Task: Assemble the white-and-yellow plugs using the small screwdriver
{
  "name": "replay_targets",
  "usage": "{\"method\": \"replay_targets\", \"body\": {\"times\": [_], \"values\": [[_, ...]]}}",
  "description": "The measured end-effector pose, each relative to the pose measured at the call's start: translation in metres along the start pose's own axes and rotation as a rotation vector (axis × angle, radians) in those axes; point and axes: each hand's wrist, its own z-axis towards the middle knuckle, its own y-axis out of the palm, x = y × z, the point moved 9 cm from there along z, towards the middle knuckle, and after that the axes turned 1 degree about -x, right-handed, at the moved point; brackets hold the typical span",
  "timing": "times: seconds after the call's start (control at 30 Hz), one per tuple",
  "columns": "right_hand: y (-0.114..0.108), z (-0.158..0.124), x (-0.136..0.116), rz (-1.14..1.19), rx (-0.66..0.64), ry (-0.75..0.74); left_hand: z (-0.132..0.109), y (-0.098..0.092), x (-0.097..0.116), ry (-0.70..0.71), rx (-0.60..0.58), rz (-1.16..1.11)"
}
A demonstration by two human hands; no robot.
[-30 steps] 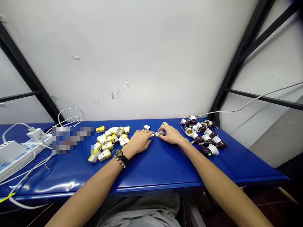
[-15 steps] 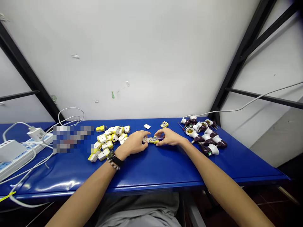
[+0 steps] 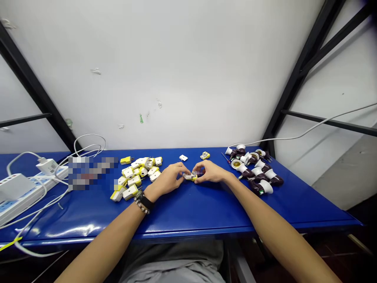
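Observation:
Near the middle of the blue table, my left hand (image 3: 167,179) pinches a white plug cover (image 3: 187,177) with thumb and fingertips. The cover lies against a yellow plug half (image 3: 194,178), which the fingers of my right hand (image 3: 212,172) grip from the other side. Whether the two parts are fully seated I cannot tell. A dark purple see-through piece (image 3: 201,173), perhaps a screwdriver handle, shows within the curl of my right hand, its far end hidden. Behind the hands lie a loose white cover (image 3: 183,158) and an open yellow plug half (image 3: 205,155).
White-and-yellow plugs (image 3: 134,180) are heaped to the left of my hands. On the right lie several dark lamp holders with white rims (image 3: 257,173), a thin screwdriver (image 3: 225,158) beside them. A white power strip (image 3: 32,190) with loose cables occupies the far left.
The white cover has come rightwards onto the yellow plug half, whose open inside showed before. My left fingers have moved closer to my right hand, which has stayed about where it was.

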Motion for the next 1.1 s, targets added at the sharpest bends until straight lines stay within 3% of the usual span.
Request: {"method": "replay_targets", "body": {"times": [0.17, 0.43, 0.57, 0.7, 0.93, 1.1], "values": [[-0.001, 0.0, -0.001, 0.015, -0.008, 0.001, -0.002, 0.007, 0.007, 0.004, -0.083, -0.059], [-0.002, 0.0, 0.0, -0.013, 0.007, -0.009, -0.002, 0.003, -0.001, -0.058, -0.072, -0.05], [0.0, 0.001, 0.0, 0.015, -0.007, -0.015, -0.002, -0.005, 0.0, -0.042, 0.001, -0.043], [0.002, 0.002, 0.002, 0.095, 0.009, -0.001, -0.001, 0.003, 0.003, -0.036, -0.067, -0.042], [0.007, 0.002, 0.001, 0.132, -0.025, -0.013, -0.003, -0.001, -0.001, -0.066, -0.014, -0.062], [0.008, 0.002, -0.002, 0.14, -0.032, -0.034, -0.003, 0.003, -0.007, -0.098, -0.055, -0.04]]}}
